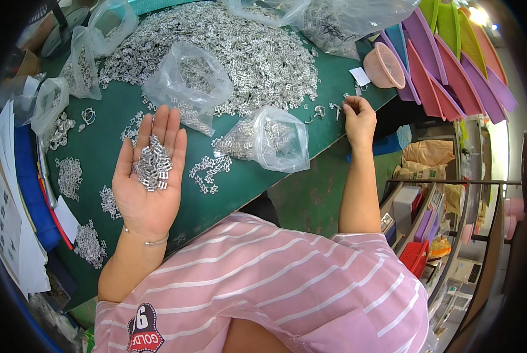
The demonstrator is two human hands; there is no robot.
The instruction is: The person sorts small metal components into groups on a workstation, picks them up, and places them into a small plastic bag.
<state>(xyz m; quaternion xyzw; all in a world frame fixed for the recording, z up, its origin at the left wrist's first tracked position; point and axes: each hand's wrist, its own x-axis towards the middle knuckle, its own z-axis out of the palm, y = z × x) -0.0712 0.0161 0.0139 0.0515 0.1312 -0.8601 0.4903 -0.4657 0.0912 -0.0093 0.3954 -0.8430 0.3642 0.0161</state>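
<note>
My left hand (148, 197) is palm up over the table, its fingers stretched out. A heap of small silver metal pieces (154, 165) with looped, wavy shapes lies in that palm. My right hand (360, 122) rests at the table's right edge, fingers curled together; anything between the fingertips is too small to make out. Close to those fingertips lie a few loose metal bits (319, 110). Between my hands, a clear plastic bag (281, 141) spills similar silver pieces, and a loose cluster (209, 173) of them lies nearer me.
A large mound of silver pieces (257, 65) covers the far part of the green table (231, 197). Another clear bag (187, 73) lies against it. Small piles (90, 244) sit at left. A pink basket (384, 66) and stacked colourful bins (440, 70) stand at right.
</note>
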